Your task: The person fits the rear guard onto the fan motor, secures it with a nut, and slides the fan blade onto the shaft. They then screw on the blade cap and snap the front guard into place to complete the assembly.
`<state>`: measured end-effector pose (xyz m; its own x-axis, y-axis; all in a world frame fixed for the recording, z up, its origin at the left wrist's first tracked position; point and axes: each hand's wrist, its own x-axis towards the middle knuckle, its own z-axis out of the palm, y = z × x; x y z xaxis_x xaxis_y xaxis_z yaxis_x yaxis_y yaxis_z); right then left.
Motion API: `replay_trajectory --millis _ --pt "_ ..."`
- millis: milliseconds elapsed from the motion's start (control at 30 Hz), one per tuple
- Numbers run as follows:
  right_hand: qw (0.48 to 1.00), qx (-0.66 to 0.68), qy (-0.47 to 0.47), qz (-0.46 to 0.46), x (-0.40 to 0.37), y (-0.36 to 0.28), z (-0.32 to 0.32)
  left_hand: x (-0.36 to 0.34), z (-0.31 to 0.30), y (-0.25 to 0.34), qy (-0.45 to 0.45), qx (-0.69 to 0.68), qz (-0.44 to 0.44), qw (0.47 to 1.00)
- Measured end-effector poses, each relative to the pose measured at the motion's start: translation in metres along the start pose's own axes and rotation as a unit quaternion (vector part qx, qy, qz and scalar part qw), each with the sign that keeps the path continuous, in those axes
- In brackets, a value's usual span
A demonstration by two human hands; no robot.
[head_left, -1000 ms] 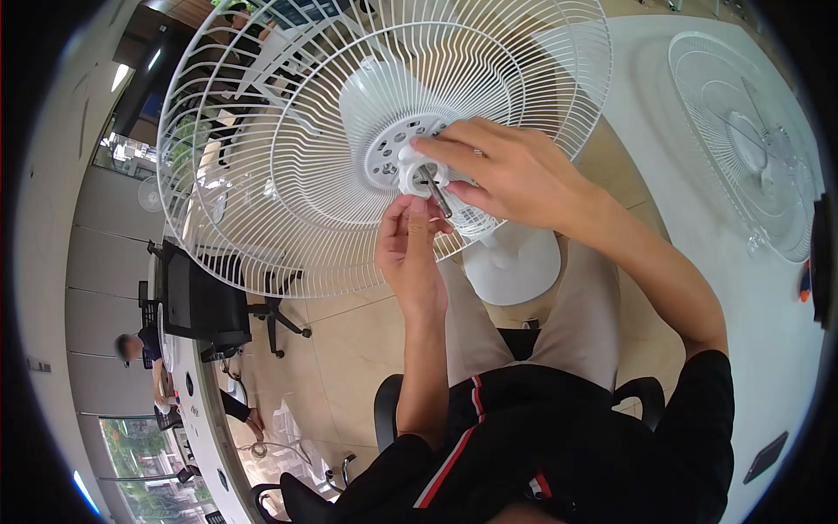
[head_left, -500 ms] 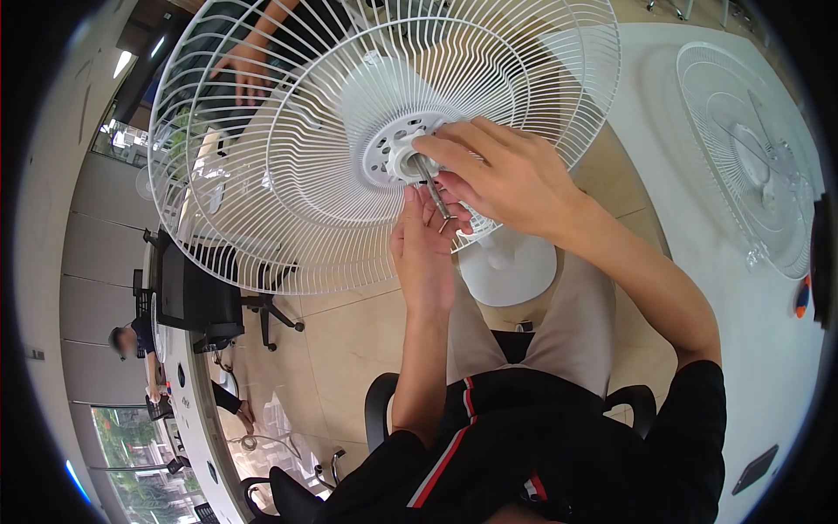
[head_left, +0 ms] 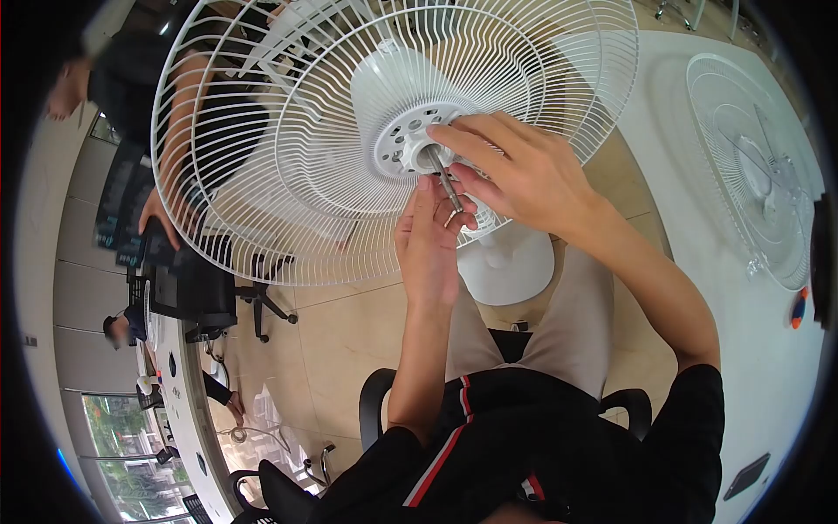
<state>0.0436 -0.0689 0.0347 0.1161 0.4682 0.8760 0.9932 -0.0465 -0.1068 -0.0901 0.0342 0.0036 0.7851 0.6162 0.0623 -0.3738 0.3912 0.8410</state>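
A white fan guard stands upright in front of me, its round hub plate against the white motor housing. At the hub's middle a white plastic nut sits around the metal motor shaft, which sticks out toward me. From the right, my right hand is closed on the nut with thumb and fingers. My left hand reaches up from below, its thumb and fingertips closed at the nut's lower edge beside the shaft. The white fan base is between my knees.
On the white table to my right lie another fan guard with clear fan blades, an orange-and-blue object and a phone. At left are a co-worker, a black office chair and a farther desk.
My hands stay at the nut, with slight finger movement. The fan appears slightly farther right in view. The co-worker behind the guard has moved left, and more of their body shows.
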Motion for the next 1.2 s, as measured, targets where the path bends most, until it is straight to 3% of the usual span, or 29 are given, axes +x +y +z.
replay_trajectory --millis 833,1200 --pt "0.999 -0.022 0.027 -0.026 -0.002 0.003 0.006 0.005 -0.003 0.01 0.046 -0.029 -0.02 0.998" --pt "0.999 0.021 -0.024 0.015 -0.011 0.001 0.001 -0.01 0.002 0.024 0.068 -0.001 0.019 0.998"
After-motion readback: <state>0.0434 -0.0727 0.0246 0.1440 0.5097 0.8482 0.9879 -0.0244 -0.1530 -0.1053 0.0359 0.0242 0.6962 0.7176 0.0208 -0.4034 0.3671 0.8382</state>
